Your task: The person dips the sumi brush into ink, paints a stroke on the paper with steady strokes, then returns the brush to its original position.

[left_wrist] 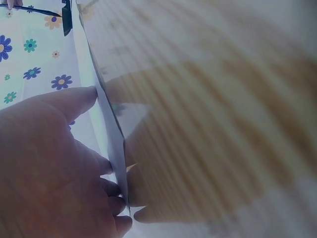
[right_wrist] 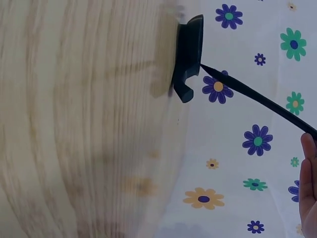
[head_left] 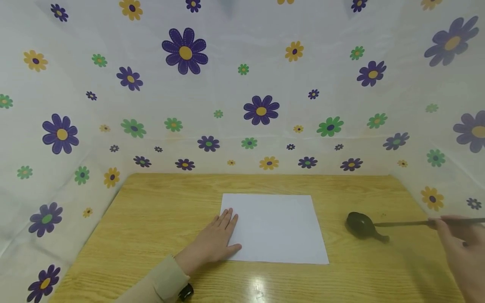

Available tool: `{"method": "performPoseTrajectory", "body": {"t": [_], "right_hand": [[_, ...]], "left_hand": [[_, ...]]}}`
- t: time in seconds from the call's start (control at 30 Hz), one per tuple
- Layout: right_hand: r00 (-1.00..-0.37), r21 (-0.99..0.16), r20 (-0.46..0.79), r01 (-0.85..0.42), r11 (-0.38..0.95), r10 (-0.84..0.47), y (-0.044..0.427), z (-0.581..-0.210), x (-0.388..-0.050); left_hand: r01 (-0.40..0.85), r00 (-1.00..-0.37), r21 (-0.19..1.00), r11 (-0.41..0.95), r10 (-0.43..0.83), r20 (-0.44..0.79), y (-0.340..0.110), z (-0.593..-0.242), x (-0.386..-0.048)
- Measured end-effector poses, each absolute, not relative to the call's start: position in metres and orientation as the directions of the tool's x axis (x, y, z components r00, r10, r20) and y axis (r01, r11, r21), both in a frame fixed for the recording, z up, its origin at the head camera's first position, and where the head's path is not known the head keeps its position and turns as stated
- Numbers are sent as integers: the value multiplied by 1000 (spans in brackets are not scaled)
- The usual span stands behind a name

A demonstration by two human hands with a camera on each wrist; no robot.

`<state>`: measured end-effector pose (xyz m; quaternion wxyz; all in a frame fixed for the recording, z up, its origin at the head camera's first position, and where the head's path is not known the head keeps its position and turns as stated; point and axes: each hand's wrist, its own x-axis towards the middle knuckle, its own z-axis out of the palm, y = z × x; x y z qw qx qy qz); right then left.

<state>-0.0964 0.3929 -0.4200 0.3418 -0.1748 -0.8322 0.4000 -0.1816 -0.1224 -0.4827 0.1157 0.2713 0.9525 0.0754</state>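
My left hand (head_left: 216, 240) rests flat on the left edge of a sheet of white paper (head_left: 280, 229), its fingers spread and straight. At the right of the table, my right hand (head_left: 460, 248) holds a dark, slender ink brush (head_left: 405, 223) by its handle. The brush lies nearly level, its pointed tip at the rim of a small dark ink dish (head_left: 358, 225) with a short stubby handle. In the right wrist view, the brush (right_wrist: 262, 101) slants down to the dish (right_wrist: 189, 47). Whether the tip touches the dish, I cannot tell.
A light wood-grain table (head_left: 163, 219) carries the paper and the dish. White cloth printed with flowers (head_left: 227, 92) stands behind the table and along both sides. A dark band (head_left: 186, 291) shows at the left wrist below the sleeve (head_left: 163, 280).
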Motion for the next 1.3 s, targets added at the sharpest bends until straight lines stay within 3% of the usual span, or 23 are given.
{"method": "performPoseTrajectory", "body": {"t": [0.1,0.27,0.47,0.7,0.87,1.03,1.13,1.23,1.3], "right_hand": [[-703,-798,456,-50,601,546,393,-422,-97],[-693,-787,470,-48,616,547,394,-424,-96],[-666,-698,559,-57,714,494,401,-425,-94],[-577,-605,690,-127,786,437,406,-419,-91],[-601,-622,631,-16,783,490,403,-413,-90],[-669,-714,551,-68,697,499,393,-404,-95],[-704,-754,477,-19,657,527,387,-398,-100],[-711,-795,423,5,606,561,381,-393,-105],[-692,-811,454,-61,581,562,376,-392,-109]], "left_hand": [[504,-824,205,839,538,-177,-122,-483,-182],[508,-823,204,837,542,-172,-121,-483,-182],[507,-823,204,838,540,-175,-122,-482,-183],[503,-823,214,837,540,-176,-122,-481,-182],[504,-822,217,836,541,-176,-122,-481,-182],[506,-822,205,838,540,-180,-122,-482,-182],[505,-823,206,838,539,-179,-123,-482,-182],[505,-823,211,837,541,-175,-123,-482,-182],[507,-822,211,836,542,-173,-122,-482,-182]]}}
